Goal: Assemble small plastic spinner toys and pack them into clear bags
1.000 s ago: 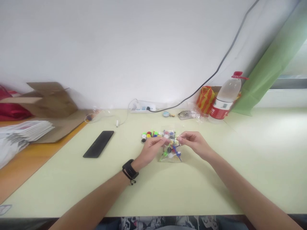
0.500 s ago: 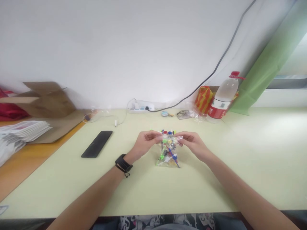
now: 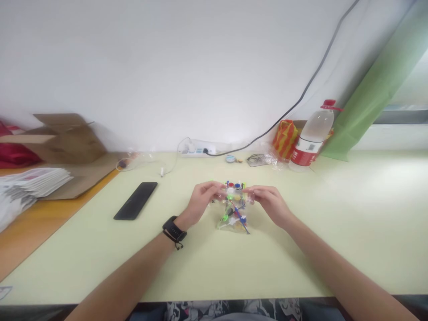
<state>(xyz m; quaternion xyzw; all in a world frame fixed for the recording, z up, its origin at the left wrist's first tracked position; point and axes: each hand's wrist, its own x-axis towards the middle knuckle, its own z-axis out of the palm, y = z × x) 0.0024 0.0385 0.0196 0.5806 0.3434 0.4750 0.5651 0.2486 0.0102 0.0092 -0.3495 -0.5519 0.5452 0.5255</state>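
Between my hands is a clear plastic bag [image 3: 233, 219] with small colourful plastic parts inside, in green, blue, white and red. My left hand [image 3: 201, 200] pinches the bag's upper left edge, a black watch on that wrist. On the other side my right hand [image 3: 270, 203] has its fingers closed on the upper right edge. Just behind the bag, more small coloured pieces [image 3: 231, 185] show, with a red and a blue round one; whether they are in the bag I cannot tell.
A black phone [image 3: 135, 201] lies left of my hands. Along the wall are a power strip [image 3: 198, 150], a small round tin [image 3: 230, 158] and a large water bottle [image 3: 312, 138]. Far left stand a cardboard box [image 3: 72, 140] and a stack of white paper packets [image 3: 40, 182].
My hands have moved slightly apart, stretching the top of the bag wider. The bag's lower end has shifted a little to the left.
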